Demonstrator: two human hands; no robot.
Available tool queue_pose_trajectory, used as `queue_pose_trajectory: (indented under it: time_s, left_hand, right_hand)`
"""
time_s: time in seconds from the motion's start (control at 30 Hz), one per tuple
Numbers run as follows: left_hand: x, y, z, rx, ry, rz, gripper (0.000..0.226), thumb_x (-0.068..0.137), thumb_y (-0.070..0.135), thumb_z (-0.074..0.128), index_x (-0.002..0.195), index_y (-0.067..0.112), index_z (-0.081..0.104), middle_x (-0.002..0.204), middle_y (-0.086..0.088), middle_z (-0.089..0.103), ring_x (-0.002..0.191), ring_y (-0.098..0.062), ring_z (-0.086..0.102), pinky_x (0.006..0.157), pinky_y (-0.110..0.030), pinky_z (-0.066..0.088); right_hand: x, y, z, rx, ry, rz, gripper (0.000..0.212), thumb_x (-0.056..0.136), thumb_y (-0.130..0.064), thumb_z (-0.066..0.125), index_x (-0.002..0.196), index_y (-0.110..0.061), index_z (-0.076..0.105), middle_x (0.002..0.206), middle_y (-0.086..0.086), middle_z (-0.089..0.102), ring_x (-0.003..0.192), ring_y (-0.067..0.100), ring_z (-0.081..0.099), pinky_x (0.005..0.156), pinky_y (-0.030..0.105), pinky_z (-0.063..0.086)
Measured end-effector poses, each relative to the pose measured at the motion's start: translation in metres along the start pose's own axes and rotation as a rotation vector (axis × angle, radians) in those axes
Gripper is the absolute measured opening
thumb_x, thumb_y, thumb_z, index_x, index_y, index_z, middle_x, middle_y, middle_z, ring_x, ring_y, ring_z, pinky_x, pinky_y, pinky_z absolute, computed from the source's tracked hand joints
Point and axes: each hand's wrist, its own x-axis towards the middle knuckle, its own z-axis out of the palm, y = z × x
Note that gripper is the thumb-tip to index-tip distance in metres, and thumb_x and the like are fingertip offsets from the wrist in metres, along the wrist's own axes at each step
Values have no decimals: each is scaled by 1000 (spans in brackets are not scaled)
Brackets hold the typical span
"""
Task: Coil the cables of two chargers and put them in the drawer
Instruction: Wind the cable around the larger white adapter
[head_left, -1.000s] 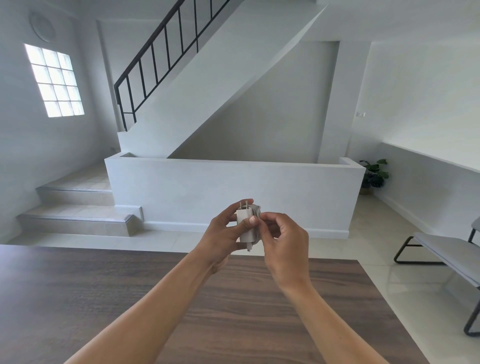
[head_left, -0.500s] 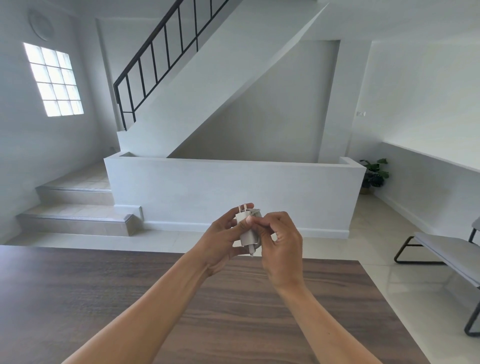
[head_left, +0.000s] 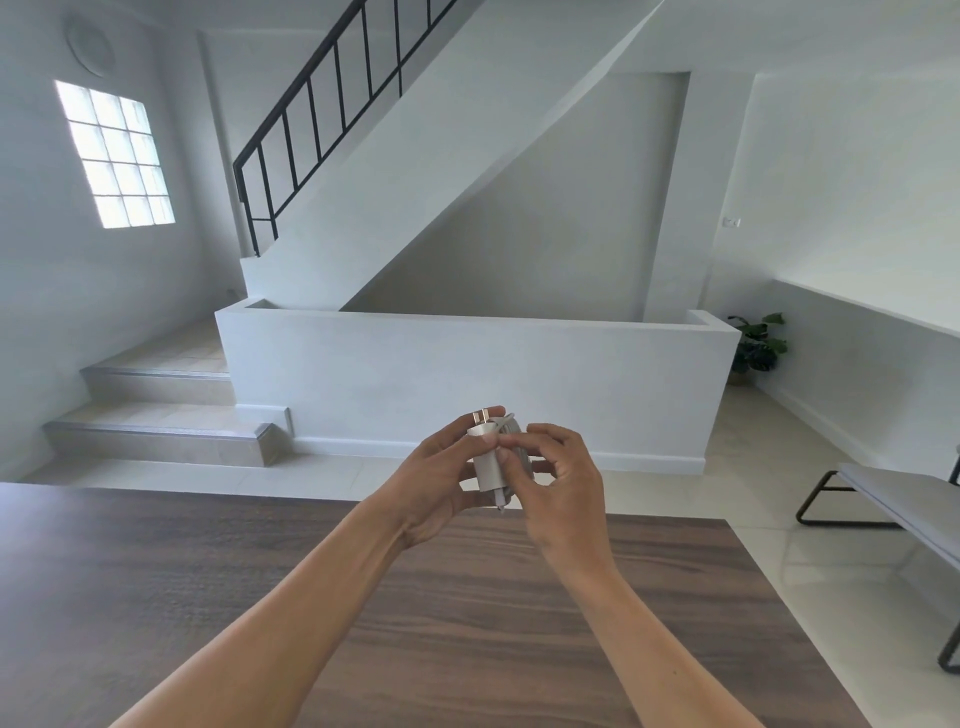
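Fingers (head_left: 467, 422) of the left hand (head_left: 434, 475) curl round the white charger (head_left: 487, 465), thumb across its face and prongs up. The charger is held in the air above the far edge of the wooden table (head_left: 467, 623). The right hand (head_left: 566, 483) appears to pinch the cable (head_left: 519, 441), wound round the charger body, between index finger and thumb; its other fingers are loosely bent. Hold the body rigid with the left hand. Lay the last turn flat against the adjacent turns. Tuck the free end under a turn so the coil cannot spring loose. No drawer is in view.
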Motion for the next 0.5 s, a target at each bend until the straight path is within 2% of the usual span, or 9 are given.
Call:
queue_pose_trajectory:
  time_s: [0.17,0.23,0.33,0.5]
  left_hand:
    - [1,0,-1,40,-11,24,31,97,10,55,126,15,62,129,-17,62,105,-32,63,91,-54,51]
    - [1,0,-2,47,-4,15,31,97,8,54,125,16,63,128,-19,63,105,-32,63,91,-55,51]
    - [1,-1,-5,65,-1,8,31,96,7,55,126,16,63,130,-23,60,111,-37,62,81,-49,57]
    - [-3,-5,-9,90,16,5,33,90,9,62,122,17,65,129,-21,61,106,-32,64,76,-44,56]
  right_hand:
    - [1,-1,0,-25,21,-36,17,85,-21,70,95,-34,66,102,-16,65,95,2,62,81,23,52]
    - [2,-1,-1,-35,6,8,24,84,-26,71,106,-31,60,100,-15,65,92,2,62,77,20,51]
    - [3,1,-2,-57,-34,95,42,84,-29,71,122,-26,54,102,-13,65,93,1,62,73,15,50]
    - [0,1,0,-97,-87,69,28,83,-28,69,110,-27,63,99,-13,66,88,-1,62,69,12,50]
